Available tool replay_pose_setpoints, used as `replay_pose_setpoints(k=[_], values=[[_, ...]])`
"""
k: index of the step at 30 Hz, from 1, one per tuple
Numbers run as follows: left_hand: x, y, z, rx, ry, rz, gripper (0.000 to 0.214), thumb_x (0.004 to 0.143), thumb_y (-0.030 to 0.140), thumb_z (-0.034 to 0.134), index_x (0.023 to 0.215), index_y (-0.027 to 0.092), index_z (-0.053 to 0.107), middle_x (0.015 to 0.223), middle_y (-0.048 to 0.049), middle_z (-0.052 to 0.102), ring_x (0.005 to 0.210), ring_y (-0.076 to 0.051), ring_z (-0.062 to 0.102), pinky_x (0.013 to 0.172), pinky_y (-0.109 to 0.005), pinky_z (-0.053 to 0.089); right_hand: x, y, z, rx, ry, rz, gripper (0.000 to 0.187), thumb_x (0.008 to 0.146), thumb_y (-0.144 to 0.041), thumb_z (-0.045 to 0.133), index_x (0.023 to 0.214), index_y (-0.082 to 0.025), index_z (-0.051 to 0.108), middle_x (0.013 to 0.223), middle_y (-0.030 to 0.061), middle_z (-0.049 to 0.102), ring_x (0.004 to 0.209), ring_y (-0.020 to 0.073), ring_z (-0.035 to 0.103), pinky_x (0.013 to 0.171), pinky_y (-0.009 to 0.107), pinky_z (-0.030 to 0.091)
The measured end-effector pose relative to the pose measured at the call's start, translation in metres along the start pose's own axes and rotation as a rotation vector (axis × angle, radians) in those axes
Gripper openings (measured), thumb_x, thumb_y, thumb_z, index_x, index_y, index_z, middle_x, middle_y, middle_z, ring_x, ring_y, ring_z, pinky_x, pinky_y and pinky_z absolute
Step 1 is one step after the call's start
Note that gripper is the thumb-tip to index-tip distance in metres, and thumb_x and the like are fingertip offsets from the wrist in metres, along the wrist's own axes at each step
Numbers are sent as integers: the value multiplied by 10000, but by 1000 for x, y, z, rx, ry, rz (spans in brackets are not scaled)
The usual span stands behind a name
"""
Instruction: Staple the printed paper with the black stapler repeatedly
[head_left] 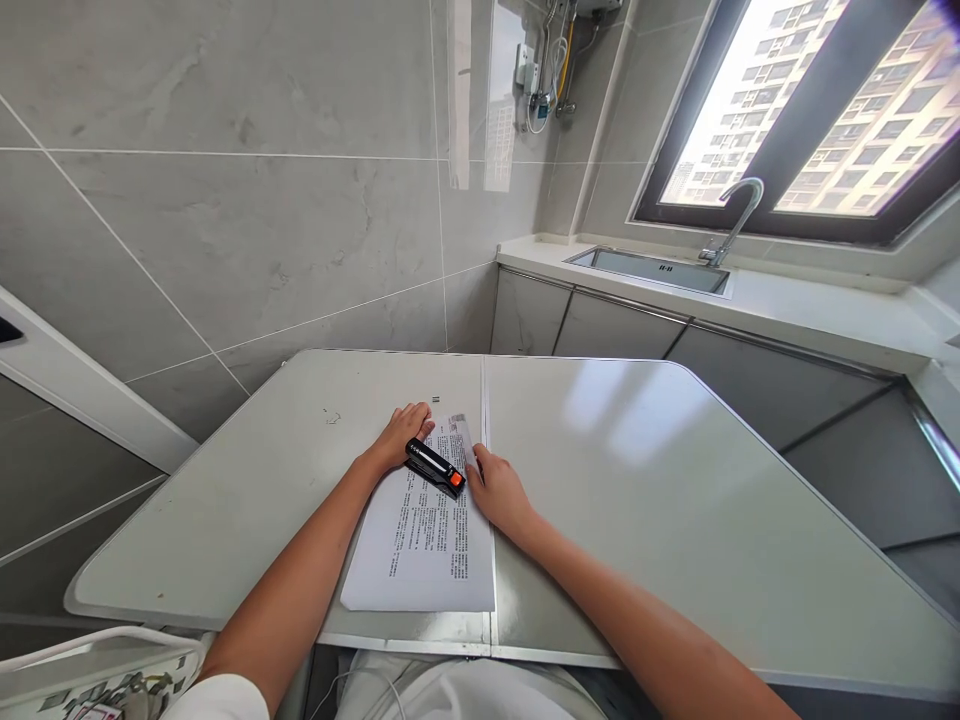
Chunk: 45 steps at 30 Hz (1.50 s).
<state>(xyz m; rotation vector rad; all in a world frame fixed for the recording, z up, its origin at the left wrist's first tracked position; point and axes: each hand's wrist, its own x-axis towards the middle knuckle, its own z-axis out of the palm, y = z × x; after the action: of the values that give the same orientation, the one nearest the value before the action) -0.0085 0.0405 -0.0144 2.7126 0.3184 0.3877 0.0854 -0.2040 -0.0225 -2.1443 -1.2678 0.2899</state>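
Observation:
A printed sheet of paper (427, 560), perhaps more than one, lies on the folding table in front of me. Across its upper part rests a black stapler (433, 467) with an orange patch at its near right end. My left hand (405, 437) is at the paper's upper left edge, fingers bent round it beside the stapler's far end. At the opposite edge, my right hand (498, 490) has its thumb on the paper, close to the orange patch; its other fingers are partly hidden. Both hands look closed on the paper's edges, and neither grips the stapler.
The pale folding table (600, 520) has a seam down its middle. Beyond it, a counter (825, 315) carries a sink (652, 268) and faucet (742, 215) under a window. Grey tiled wall stands behind. A white rack (105, 640) with small items is at lower left.

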Motion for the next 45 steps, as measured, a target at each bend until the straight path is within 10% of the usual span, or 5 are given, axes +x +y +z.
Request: replay_pose_setpoints(k=[7,24,29,35,45], values=[[1,-3,2,-14,151,-52,221,1069,376,382,1156,244,537,1134,-62,642,1078,-247,571,945,-410,360,-9,1,-2,-58,-16,78,564,1034,-301,312,1569,-254,140,872,72,698,810,302,671,706,336,427],[-5,18,-8,-243,-115,180,178,943,309,545,927,233,705,878,-41,675,782,-193,594,846,-365,486,-10,65,-76,-40,-78,300,606,806,-214,598,1392,-217,444,747,5,626,934,262,612,635,282,381],[-6,21,-10,-286,-187,185,208,947,362,564,963,244,735,917,-51,667,819,-192,621,850,-351,497,-10,51,-81,-3,165,141,231,950,-376,517,1128,-241,575,650,-42,521,679,186,529,654,289,374],[-2,22,-8,-242,-208,203,287,906,497,661,1019,245,739,864,-35,637,804,-191,603,941,-374,456,-18,34,-80,55,-158,-189,482,844,-432,729,1255,-245,560,1169,63,644,1000,223,603,826,323,462],[-1,17,-5,-301,-231,179,296,840,479,749,914,194,717,808,2,595,767,-157,541,868,-318,412,-10,51,-64,136,-14,-57,463,806,-262,746,1226,-285,550,1122,39,695,982,229,626,861,371,481]])
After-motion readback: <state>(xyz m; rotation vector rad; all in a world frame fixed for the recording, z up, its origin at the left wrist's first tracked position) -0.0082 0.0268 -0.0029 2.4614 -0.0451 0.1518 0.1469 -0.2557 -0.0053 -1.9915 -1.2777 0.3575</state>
